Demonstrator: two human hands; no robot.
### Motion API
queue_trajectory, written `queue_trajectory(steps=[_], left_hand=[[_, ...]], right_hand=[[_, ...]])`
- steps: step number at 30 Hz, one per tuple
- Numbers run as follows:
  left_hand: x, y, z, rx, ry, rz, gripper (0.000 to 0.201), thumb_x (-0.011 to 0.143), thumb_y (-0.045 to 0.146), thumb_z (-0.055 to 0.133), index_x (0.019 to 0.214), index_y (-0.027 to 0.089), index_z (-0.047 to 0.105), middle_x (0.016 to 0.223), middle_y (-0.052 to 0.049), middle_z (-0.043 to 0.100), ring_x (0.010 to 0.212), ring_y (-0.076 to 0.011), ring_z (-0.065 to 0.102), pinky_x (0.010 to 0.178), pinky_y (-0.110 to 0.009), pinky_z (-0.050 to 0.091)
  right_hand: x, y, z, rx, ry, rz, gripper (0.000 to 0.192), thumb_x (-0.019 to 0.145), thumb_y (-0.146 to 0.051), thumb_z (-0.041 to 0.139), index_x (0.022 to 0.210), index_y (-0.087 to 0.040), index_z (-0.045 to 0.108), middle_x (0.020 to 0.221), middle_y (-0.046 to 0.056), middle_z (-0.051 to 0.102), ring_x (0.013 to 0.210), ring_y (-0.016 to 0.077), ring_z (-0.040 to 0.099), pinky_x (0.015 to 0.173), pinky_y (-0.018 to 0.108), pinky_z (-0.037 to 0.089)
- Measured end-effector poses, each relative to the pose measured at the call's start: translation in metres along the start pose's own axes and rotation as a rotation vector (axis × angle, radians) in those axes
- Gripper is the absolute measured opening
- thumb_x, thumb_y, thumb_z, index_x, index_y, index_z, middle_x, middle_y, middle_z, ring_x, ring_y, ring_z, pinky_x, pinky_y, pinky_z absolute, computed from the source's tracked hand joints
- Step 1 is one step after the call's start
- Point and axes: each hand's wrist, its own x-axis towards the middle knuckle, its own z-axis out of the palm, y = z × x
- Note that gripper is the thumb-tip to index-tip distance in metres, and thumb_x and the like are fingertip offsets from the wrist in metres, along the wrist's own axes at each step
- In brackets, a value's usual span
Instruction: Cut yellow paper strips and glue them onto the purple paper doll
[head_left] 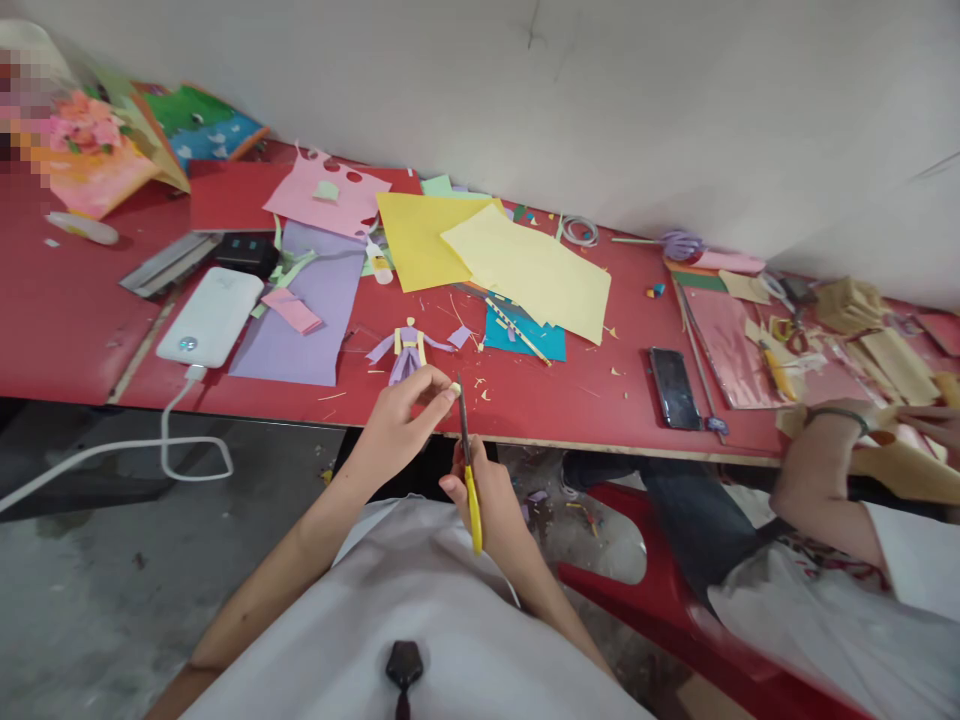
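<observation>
The left hand (405, 415) pinches a tiny pale-yellow paper scrap (454, 389), seemingly between the blades of the yellow-handled scissors (469, 470) gripped by the right hand (487, 500).

You find no text, label, brand or number you can read anywhere in this view. The white power bank (211, 316) at left shows only a small lit spot, and the dark phone (674, 387) right of centre has a blank screen.

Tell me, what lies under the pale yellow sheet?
A darker yellow sheet and a teal paper poke out from under the pale yellow sheet. Anything else beneath is covered.
</observation>
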Motion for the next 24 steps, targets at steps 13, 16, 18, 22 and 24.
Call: queue_trajectory(steps=[13, 16, 18, 22, 24], left_hand=[[0.007, 0.001, -0.011, 0.013, -0.1, 0.017, 0.019, 0.092, 0.035, 0.052, 0.08, 0.02, 0.054, 0.074, 0.002, 0.053, 0.073, -0.0134, 0.051, 0.072, -0.025, 0.042], [0.009, 0.0, -0.014, 0.011, -0.113, 0.008, 0.02, 0.091, 0.036, 0.054, 0.079, 0.02, 0.055, 0.074, 0.002, 0.053, 0.072, -0.014, 0.051, 0.07, -0.025, 0.042], [0.01, 0.0, -0.016, -0.014, -0.125, -0.015, 0.022, 0.089, 0.038, 0.056, 0.078, 0.02, 0.056, 0.073, 0.002, 0.053, 0.07, -0.014, 0.051, 0.068, -0.025, 0.042], [0.012, -0.001, -0.018, -0.085, -0.135, -0.053, 0.023, 0.087, 0.04, 0.059, 0.077, 0.019, 0.057, 0.07, 0.002, 0.054, 0.069, -0.014, 0.053, 0.067, -0.026, 0.043], [0.012, -0.002, -0.018, -0.102, -0.135, -0.062, 0.024, 0.086, 0.041, 0.06, 0.076, 0.019, 0.057, 0.069, 0.002, 0.054, 0.068, -0.014, 0.054, 0.067, -0.026, 0.044]], right_hand=[[-0.006, -0.001, -0.003, 0.295, -0.113, 0.024, 0.049, 0.093, -0.065, 0.038, 0.107, -0.018, 0.048, 0.062, -0.003, 0.057, 0.051, 0.0129, 0.053, 0.053, 0.023, 0.043], [-0.007, -0.001, -0.004, 0.325, -0.14, 0.037, 0.051, 0.092, -0.067, 0.036, 0.106, -0.019, 0.048, 0.06, -0.004, 0.055, 0.05, 0.0118, 0.05, 0.051, 0.023, 0.042], [-0.007, -0.002, -0.004, 0.36, -0.153, 0.029, 0.054, 0.091, -0.07, 0.034, 0.106, -0.019, 0.047, 0.059, -0.005, 0.053, 0.049, 0.0111, 0.049, 0.051, 0.022, 0.041], [-0.007, -0.002, -0.007, 0.397, -0.17, 0.0, 0.058, 0.09, -0.073, 0.032, 0.105, -0.02, 0.046, 0.058, -0.006, 0.052, 0.049, 0.0103, 0.047, 0.051, 0.022, 0.041], [-0.007, -0.002, -0.007, 0.397, -0.175, -0.002, 0.058, 0.089, -0.074, 0.032, 0.105, -0.02, 0.046, 0.058, -0.006, 0.051, 0.048, 0.0101, 0.046, 0.051, 0.022, 0.04]])
